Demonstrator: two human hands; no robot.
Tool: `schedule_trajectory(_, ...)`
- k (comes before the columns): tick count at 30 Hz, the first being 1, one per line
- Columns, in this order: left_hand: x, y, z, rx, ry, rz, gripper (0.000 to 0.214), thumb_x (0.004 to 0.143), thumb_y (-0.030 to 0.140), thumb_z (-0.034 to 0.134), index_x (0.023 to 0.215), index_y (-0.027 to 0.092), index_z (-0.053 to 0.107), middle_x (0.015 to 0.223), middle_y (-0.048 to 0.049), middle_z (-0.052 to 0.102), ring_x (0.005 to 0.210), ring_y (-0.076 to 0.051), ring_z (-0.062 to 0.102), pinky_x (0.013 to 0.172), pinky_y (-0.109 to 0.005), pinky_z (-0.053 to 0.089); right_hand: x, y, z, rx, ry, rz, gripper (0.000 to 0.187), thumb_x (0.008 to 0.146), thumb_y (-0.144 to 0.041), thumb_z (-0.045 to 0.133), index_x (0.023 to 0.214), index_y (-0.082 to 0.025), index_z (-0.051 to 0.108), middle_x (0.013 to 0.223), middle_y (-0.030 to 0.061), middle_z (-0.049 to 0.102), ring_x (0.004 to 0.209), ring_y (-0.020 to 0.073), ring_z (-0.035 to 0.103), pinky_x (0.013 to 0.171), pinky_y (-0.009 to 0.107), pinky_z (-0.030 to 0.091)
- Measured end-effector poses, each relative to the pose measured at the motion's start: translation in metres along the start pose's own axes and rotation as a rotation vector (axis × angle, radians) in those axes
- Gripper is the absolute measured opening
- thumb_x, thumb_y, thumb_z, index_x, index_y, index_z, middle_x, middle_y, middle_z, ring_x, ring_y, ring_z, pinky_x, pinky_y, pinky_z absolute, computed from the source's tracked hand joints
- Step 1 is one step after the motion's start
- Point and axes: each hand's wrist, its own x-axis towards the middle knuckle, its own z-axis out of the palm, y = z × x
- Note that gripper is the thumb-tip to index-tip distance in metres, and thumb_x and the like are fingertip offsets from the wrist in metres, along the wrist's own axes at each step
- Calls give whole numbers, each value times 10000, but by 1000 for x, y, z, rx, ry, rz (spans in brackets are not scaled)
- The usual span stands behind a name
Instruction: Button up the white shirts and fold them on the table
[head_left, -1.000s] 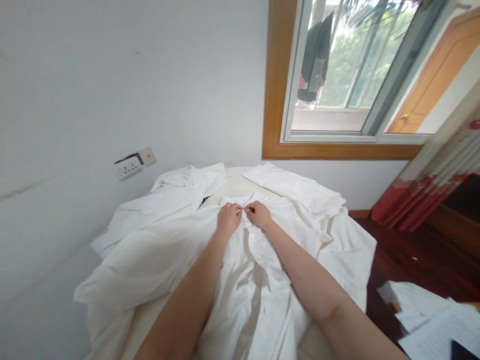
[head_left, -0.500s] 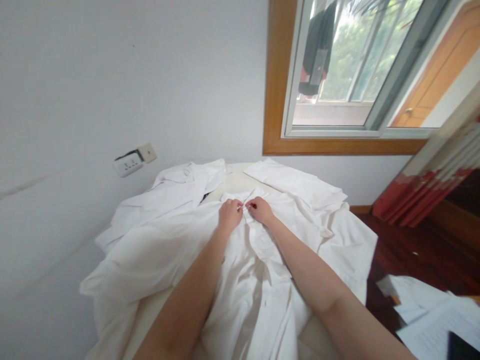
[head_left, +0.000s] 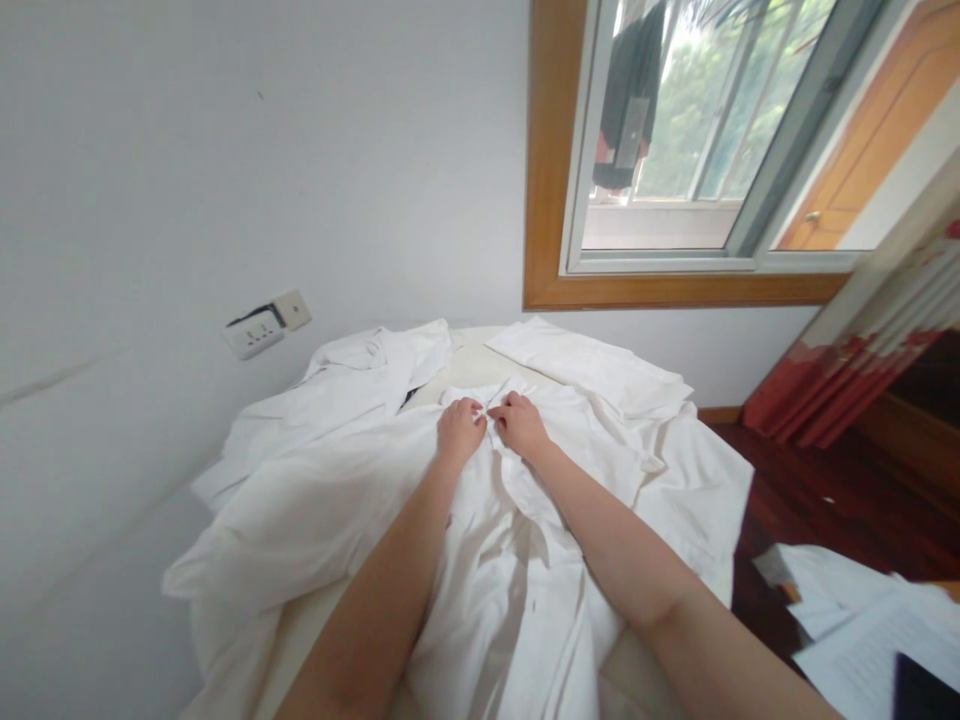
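Note:
A white shirt (head_left: 480, 580) lies spread with its collar end away from me and its front placket running toward me. Near the collar, my left hand (head_left: 460, 430) pinches one edge of the shirt front. Just to its right, my right hand (head_left: 519, 425) has its fingers curled on the facing edge, fingertips almost meeting those of the left. Whatever small part sits between the fingertips is too small to make out. Both sleeves of the shirt stretch out to the sides in loose folds.
Other white garments lie at the back left (head_left: 360, 365) and back right (head_left: 592, 360) of the cream surface (head_left: 472, 360). A wall socket (head_left: 255, 333) is at left, a window frame (head_left: 675, 292) ahead. Papers (head_left: 885, 640) and a dark flat object (head_left: 926, 690) are low at right.
My right fingers have shifted slightly at the shirt's edge, with the index finger now more extended toward the left hand. The left hand has hardly moved, and the view has turned a little.

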Motion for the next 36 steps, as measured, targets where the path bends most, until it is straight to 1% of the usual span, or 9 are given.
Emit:
schedule_trajectory(4, -3, 1, -1, 29, 6, 3, 174, 777, 208, 569, 951, 198, 576, 933, -48, 632, 933, -187, 575, 867, -305, 422, -2, -2, 1, -1, 34, 62, 336, 853, -195, 491, 1107, -297, 687, 999, 81, 529, 917, 210, 504, 817, 317, 395)
schedule_trajectory(8, -8, 5, -5, 87, 30, 18, 210, 790, 236, 560, 993, 195, 597, 951, -69, 608, 945, -203, 560, 875, -322, 417, 1, 6, 6, 215, 56, 92, 367, 807, -130, 481, 1086, -259, 682, 935, 53, 545, 882, 175, 527, 832, 288, 410)
schedule_trajectory(12, -12, 8, -9, 119, 25, 10, 250, 784, 245, 567, 1026, 216, 624, 978, -69, 597, 948, -210, 549, 883, -328, 411, 3, 17, 5, 414, 213, 145, 374, 785, -77, 408, 1053, -164, 654, 900, 46, 537, 815, 145, 532, 809, 259, 432)
schedule_trajectory(16, -12, 7, -9, 111, 2, -8, 255, 777, 250, 577, 1023, 216, 635, 991, -68, 598, 968, -207, 545, 888, -322, 410, 0, 20, -1, 325, 335, 126, 343, 791, -79, 413, 1005, -164, 667, 937, 67, 530, 881, 172, 517, 852, 286, 413)
schedule_trajectory(19, -11, 5, -8, 89, -4, -7, 244, 775, 236, 578, 1010, 208, 638, 991, -65, 607, 971, -203, 547, 897, -320, 408, -3, 16, -4, 193, 276, 16, 362, 779, -64, 446, 1021, -192, 683, 994, 75, 541, 975, 195, 484, 908, 308, 370)
schedule_trajectory(23, -11, 5, -9, 51, -15, -22, 218, 773, 223, 580, 982, 210, 644, 971, -54, 620, 948, -191, 559, 897, -309, 409, -6, 9, -4, 90, 108, -92, 401, 779, -93, 489, 1122, -220, 655, 1064, 74, 535, 999, 198, 466, 904, 301, 357)
schedule_trajectory(28, -12, 7, -12, 56, -9, -1, 250, 767, 203, 576, 1011, 223, 622, 957, -51, 603, 943, -193, 555, 887, -311, 414, -7, 5, -4, 21, 32, -40, 417, 825, -159, 494, 1223, -234, 596, 1089, 79, 523, 1005, 204, 454, 905, 302, 345)
schedule_trajectory(32, -10, 1, -16, 69, 39, 0, 341, 770, 142, 538, 1098, 216, 594, 1007, -67, 592, 975, -201, 542, 910, -326, 405, -8, 3, -7, 5, 6, -7, 364, 858, -200, 480, 1192, -227, 622, 1087, 84, 525, 1007, 210, 451, 910, 309, 340)
schedule_trajectory(36, -9, -7, -18, 101, 17, 24, 350, 795, 269, 584, 1144, 242, 605, 1080, -78, 584, 1026, -230, 521, 947, -361, 386, -8, 2, -11, 23, -10, -7, 368, 848, -175, 487, 1181, -226, 636, 1087, 82, 526, 1018, 206, 450, 908, 306, 342)
